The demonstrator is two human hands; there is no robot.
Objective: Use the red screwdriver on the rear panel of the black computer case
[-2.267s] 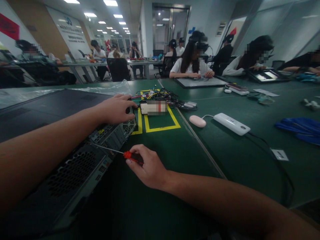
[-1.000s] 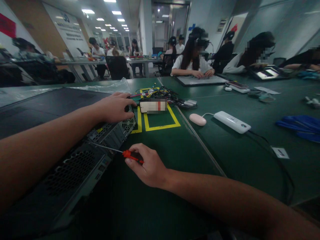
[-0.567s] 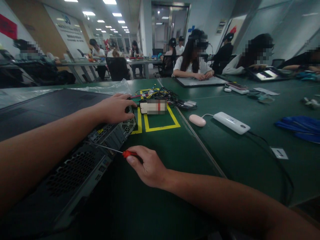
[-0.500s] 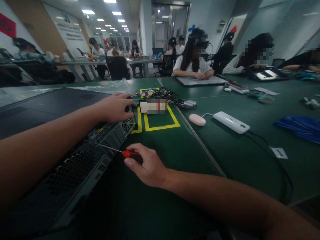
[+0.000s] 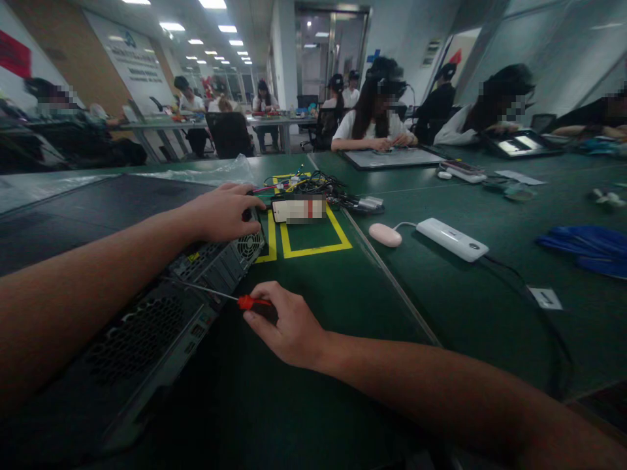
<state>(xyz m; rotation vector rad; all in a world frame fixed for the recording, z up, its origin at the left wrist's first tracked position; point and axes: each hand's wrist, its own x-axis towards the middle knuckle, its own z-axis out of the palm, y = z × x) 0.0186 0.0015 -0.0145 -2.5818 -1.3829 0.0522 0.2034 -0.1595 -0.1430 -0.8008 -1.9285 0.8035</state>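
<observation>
A black desktop computer case (image 5: 122,215) lies on its side on the green table, its rear panel with a fan grille (image 5: 247,247) turned toward me. My left hand (image 5: 223,210) rests on the case's top far corner, fingers curled over the edge. My right hand (image 5: 287,323) is closed round a screwdriver with a red and black handle (image 5: 255,303). The thin metal shaft runs left, and its tip meets the rear panel of the case.
A phone (image 5: 298,210) lies in a yellow taped square (image 5: 313,236), behind it a tangle of cables (image 5: 318,184). To the right are a pink mouse (image 5: 385,235), a white box (image 5: 451,239) and blue cloth (image 5: 585,245). Clear plastic (image 5: 210,171) lies beyond the case. Several people sit at tables behind.
My right hand's fingers shift slightly on the screwdriver handle, as if twisting it. The left hand and the case stay put.
</observation>
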